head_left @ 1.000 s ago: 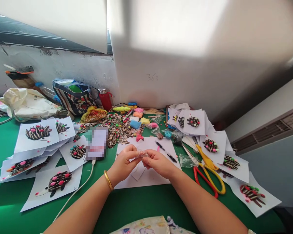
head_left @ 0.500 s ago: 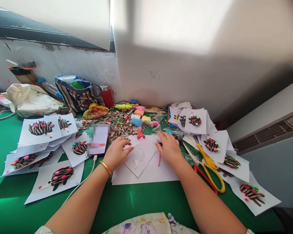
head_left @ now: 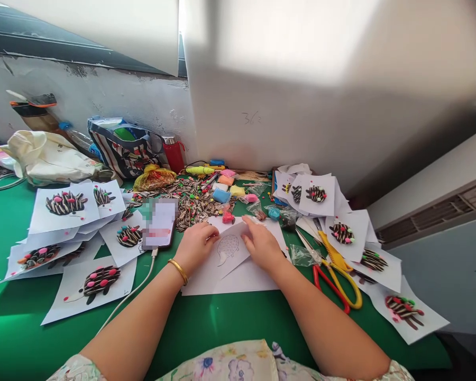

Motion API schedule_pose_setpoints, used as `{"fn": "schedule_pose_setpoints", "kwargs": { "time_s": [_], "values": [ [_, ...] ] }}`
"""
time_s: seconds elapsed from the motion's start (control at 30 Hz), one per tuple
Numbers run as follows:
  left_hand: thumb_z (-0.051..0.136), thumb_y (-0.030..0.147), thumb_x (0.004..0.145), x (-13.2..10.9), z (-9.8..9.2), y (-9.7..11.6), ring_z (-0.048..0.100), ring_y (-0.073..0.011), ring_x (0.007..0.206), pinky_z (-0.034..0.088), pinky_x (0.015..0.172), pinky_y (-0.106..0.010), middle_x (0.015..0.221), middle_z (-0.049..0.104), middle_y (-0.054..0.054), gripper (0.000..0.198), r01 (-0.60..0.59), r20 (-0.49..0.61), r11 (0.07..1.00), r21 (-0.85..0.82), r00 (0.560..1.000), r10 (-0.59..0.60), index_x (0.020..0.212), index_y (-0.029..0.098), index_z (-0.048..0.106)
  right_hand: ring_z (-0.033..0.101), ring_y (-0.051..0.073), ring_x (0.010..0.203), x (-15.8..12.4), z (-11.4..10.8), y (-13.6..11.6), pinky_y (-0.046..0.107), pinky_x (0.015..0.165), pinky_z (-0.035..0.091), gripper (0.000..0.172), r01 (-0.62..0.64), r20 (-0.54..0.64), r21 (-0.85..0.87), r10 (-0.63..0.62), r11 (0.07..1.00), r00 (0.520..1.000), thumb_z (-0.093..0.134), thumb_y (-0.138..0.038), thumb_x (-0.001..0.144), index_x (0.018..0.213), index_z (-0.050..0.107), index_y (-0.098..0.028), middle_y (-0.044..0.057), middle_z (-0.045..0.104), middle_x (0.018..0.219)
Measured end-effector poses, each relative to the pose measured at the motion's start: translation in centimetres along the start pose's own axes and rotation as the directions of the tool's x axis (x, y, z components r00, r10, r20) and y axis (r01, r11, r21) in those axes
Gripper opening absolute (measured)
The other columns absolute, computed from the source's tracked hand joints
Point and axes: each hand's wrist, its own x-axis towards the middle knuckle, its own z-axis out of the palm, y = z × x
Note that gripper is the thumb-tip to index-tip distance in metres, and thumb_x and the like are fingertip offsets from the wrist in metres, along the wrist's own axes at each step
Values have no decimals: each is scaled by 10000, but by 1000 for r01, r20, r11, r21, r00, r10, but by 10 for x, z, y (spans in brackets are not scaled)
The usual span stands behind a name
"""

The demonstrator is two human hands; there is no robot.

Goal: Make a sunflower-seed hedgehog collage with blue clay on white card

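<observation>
Hedgehog sheet (head_left: 230, 247) being pinned flat on white backing paper (head_left: 238, 280).
Left hand (head_left: 196, 244) and right hand (head_left: 262, 246) are being pressed down open-palmed, nothing pinched; sheet risks being skewed or creased if pressure is being applied unevenly.

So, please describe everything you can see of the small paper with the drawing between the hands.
The small paper is a white, thin sheet, turned cornerwise, bearing a grey outline drawing of a hedgehog. It lies flat on a larger white sheet. The left hand touches its left edge, the right hand its right.
</observation>
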Motion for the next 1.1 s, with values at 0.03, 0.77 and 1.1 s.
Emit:
{"fn": "schedule_pose_setpoints", "kwargs": {
  "time_s": [0.03,0.77,1.1],
  "values": [
    [537,221,892,1,1,-1,599,-189,858,453,794,-316,898,664,-38,139,-7,-26,1000,-14,1000,7,878,211,674,599,240,1076,1,-2,1,347,889,455,492,-42,17,17,42,999,999,460,-194,928,1418,427,-174,108,647,1218],
    [787,401,699,-11,0,0,491,-281,1269,343,1057,-448,1339,593,-59,652,-37,196,999,13,980,33,1302,296,561,522,207,926,-12,3,-11,341,837,390,354,371,140,-87,-358,924,923,517,-163,893,1199,660,-268,68,597,983],
    [797,378,680,-11,2,-1,500,-285,1258,359,1053,-444,1317,605,-70,656,-20,185,1000,-14,983,22,1290,286,575,503,202,900,-14,14,-23,318,793,364,304,361,174,-118,-339,925,924,557,-227,904,1186,655,-285,59,575,943]
  ]
}}
